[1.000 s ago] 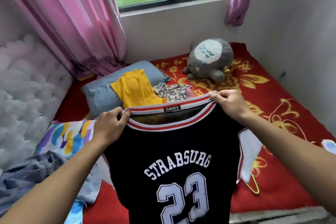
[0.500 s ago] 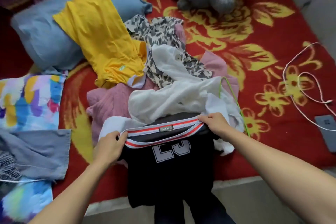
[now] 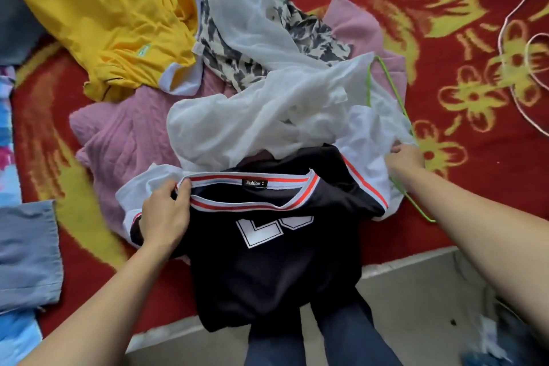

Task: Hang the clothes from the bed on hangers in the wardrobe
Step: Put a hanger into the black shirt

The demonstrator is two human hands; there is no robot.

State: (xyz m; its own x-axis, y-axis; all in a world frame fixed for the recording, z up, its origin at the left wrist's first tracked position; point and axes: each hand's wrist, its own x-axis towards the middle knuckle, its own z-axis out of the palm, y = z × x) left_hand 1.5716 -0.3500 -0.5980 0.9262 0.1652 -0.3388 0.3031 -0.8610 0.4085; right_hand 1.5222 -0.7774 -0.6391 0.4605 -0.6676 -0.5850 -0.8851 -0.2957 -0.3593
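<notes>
two hands are working at the near edge of the bed. left hand [image 3: 165,214] is still pinching the left end of the striped collar [image 3: 252,187] of the black jersey [image 3: 273,261], thumb on top. right hand [image 3: 405,160] has let go of the collar since half a second ago and is now sitting out to the right, fingers curled where the green wire hanger [image 3: 369,86] is meeting the jersey's white sleeve [image 3: 365,134]; cannot tell if it is pinching wire or cloth. the jersey is lying flatter on the clothes pile than before, collar open, its lower part hanging over the bed edge in front of the person's dark trousers [image 3: 297,342]. a white garment [image 3: 267,104] is lying just behind the collar, over a pink knit piece [image 3: 124,134]. a yellow shirt [image 3: 104,24] and a leopard-print piece [image 3: 225,68] are lying further back on the red floral bedspread [image 3: 445,38]. a white cable [image 3: 502,38] is looping at the far right. the camera is sitting closer in than before.
</notes>
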